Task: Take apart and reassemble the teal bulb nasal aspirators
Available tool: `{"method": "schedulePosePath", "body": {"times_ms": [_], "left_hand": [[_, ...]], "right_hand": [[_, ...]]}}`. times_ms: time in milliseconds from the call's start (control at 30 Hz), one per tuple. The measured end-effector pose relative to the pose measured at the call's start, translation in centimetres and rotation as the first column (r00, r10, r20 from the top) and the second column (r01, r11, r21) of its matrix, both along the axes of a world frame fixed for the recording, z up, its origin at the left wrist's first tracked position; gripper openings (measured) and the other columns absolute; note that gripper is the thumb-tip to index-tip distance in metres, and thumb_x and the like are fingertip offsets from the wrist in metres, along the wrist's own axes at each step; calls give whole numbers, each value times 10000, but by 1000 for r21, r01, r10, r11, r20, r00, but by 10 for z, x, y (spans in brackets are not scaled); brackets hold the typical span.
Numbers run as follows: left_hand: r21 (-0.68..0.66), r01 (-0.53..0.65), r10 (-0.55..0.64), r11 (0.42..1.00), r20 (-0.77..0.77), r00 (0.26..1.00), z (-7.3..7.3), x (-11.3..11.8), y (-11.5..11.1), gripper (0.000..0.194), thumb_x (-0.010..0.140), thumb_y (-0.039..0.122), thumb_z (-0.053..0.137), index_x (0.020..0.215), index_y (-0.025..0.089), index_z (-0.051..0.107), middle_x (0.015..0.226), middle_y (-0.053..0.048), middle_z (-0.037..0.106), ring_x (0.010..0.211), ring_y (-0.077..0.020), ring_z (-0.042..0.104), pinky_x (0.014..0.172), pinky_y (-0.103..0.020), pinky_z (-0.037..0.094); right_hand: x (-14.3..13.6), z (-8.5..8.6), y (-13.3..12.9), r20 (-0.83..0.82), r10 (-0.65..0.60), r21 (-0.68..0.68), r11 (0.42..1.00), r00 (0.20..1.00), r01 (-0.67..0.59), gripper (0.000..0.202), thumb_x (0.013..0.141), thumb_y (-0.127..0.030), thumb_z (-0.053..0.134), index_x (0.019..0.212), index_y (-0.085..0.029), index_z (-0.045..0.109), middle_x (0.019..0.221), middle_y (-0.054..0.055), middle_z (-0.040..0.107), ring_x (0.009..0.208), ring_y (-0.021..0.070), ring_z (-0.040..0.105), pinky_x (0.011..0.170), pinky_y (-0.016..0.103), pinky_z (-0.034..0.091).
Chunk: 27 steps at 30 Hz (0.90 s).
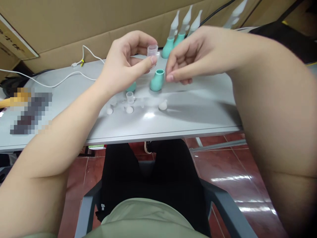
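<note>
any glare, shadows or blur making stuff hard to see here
Head view throughout: a bright glare spot on the grey table; soft shadow right of the white piece; streaky reflections on the red floor; pixelation hides detail at far left; small clear parts look faint.

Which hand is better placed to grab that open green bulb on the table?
Probably the right hand: its fingertips are close beside the green bulb, while the left hand already holds a clear cup.

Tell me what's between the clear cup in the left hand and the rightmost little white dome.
In the head view, the open-necked teal bulb shows between them, standing on the table.
</note>
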<state>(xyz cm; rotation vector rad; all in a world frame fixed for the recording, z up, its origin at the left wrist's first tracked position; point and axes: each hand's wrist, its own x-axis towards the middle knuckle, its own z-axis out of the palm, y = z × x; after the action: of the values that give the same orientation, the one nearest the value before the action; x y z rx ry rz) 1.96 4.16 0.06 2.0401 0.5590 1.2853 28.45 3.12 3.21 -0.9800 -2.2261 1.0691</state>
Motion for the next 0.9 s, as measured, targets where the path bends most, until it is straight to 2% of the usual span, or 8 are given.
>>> {"method": "schedulePosePath", "body": {"times_ms": [100,233,367,600,667,733,800,900], "left_hand": [[63,-22,20,998,27,999,0,0,1,232,738,353,950,936,384,832,1043,-37,777,983,-291,762,735,-445,674],[117,-87,87,989,11,996,-5,1,5,213,790,388,941,951,345,808,1060,-52,760,1038,-304,764,764,-439,691],[126,-179,182,976,-7,983,-5,5,-2,260,800,436,938,923,307,749,1042,-54,757,1009,-296,778,782,-428,699],[112,-153,147,982,57,987,1,9,-12,144,869,182,889,898,249,765,1018,-58,767,961,-226,731,780,-365,647],[165,-126,110,978,100,989,-7,11,5,164,854,309,932,929,266,794,1023,-62,773,942,-242,725,735,-392,643],[316,-133,56,939,239,969,-17,14,24,405,725,631,979,876,313,779,878,-43,756,758,-232,684,547,-376,565],[318,-132,59,939,228,972,-24,17,37,481,724,718,958,921,314,787,898,-59,759,766,-245,693,566,-398,586],[262,-115,51,958,238,970,-27,18,37,441,741,646,963,941,301,776,943,-78,755,840,-287,741,611,-412,611]], "right_hand": [[-10,0,-11,-185,-111,178,973,976,144,296,852,-464,1002,870,-235,816,719,-4,698,623,136,625,606,288,518],[-26,-6,-14,-351,-108,212,958,930,191,468,740,-667,1024,869,-270,814,749,6,723,660,173,684,647,345,565],[-34,-13,-8,-434,-110,202,955,894,215,445,726,-642,1038,840,-275,812,768,21,733,687,208,698,658,391,574],[-45,-14,-12,-463,-186,101,960,867,260,494,714,-629,1043,780,-241,745,671,11,653,556,150,560,523,354,460],[-47,-16,-11,-474,-158,90,970,866,226,461,777,-586,1026,802,-237,726,663,-7,634,547,138,543,506,333,451],[-47,-17,-8,-486,-126,102,975,865,199,424,822,-552,999,823,-238,712,670,-19,624,537,131,518,487,326,431],[-46,-18,-6,-494,-104,109,977,863,181,406,813,-512,994,833,-233,700,674,-25,604,530,120,486,469,323,385],[-44,-14,-7,-482,-86,100,983,872,153,415,746,-468,1013,806,-232,677,672,-37,556,528,96,434,469,319,303]]}}
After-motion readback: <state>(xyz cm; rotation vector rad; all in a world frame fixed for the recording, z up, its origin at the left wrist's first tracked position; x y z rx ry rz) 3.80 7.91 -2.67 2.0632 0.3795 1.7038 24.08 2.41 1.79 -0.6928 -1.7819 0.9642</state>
